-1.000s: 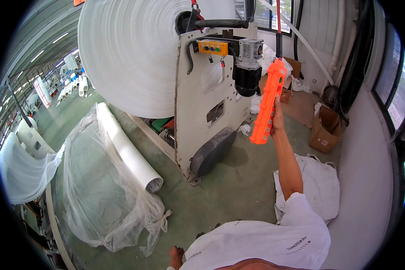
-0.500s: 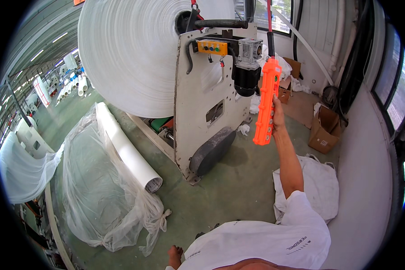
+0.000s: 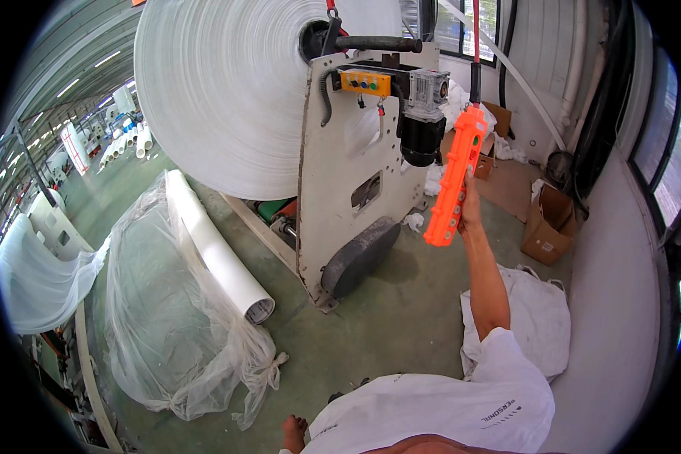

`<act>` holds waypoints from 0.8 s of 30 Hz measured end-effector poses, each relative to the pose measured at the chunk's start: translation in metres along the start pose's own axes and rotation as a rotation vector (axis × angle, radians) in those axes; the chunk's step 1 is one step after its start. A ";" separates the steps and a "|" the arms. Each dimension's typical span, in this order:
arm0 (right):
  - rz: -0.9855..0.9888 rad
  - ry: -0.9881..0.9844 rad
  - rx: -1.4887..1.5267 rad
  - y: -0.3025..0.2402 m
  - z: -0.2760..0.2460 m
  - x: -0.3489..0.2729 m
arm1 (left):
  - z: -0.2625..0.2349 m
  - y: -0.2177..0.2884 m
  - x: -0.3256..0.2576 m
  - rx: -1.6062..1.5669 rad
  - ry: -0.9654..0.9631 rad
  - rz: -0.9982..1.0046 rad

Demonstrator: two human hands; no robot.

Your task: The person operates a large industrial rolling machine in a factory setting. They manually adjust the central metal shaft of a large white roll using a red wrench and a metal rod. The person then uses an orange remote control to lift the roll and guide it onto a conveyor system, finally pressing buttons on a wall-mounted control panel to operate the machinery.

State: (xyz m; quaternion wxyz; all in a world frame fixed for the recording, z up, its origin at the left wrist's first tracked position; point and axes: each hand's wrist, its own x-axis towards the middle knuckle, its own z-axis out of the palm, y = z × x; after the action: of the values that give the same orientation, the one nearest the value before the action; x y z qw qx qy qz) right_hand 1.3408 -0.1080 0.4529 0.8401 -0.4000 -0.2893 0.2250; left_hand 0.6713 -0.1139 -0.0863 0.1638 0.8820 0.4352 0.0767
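Observation:
My right hand (image 3: 471,208) is wrapped round an orange crane pendant control (image 3: 457,178) with a column of buttons. The pendant tilts, its upper end hanging from a dark cable sleeve and red cord. My left hand (image 3: 295,430) hangs low at the bottom edge, its fingers curled and nothing seen in them. Ahead, a huge white roll of sheet material (image 3: 227,98) sits in the machine frame (image 3: 333,204). A red strap and dark hook (image 3: 331,34) are at the shaft end, beside the roll's core.
An orange button box (image 3: 365,82) and a black motor (image 3: 421,140) are on the frame. To the left, a white tube (image 3: 216,250) lies on clear plastic film (image 3: 159,318). White sacking (image 3: 530,318) and a cardboard box (image 3: 548,227) lie near the right wall (image 3: 613,295).
The pendant's upper end has swung right, so it leans more, with my right hand still round it. The view has shifted slightly. My left hand has hardly moved.

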 end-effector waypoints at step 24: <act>0.044 -0.058 0.000 0.003 -0.006 0.006 | 0.011 -0.004 -0.001 -0.010 0.148 -0.023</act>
State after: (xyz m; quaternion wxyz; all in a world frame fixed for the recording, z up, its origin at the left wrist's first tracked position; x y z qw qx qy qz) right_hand 1.3491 -0.1060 0.4493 0.8260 -0.3996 -0.3048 0.2551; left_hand 0.6712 -0.1149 -0.0984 0.1363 0.8681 0.4557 0.1419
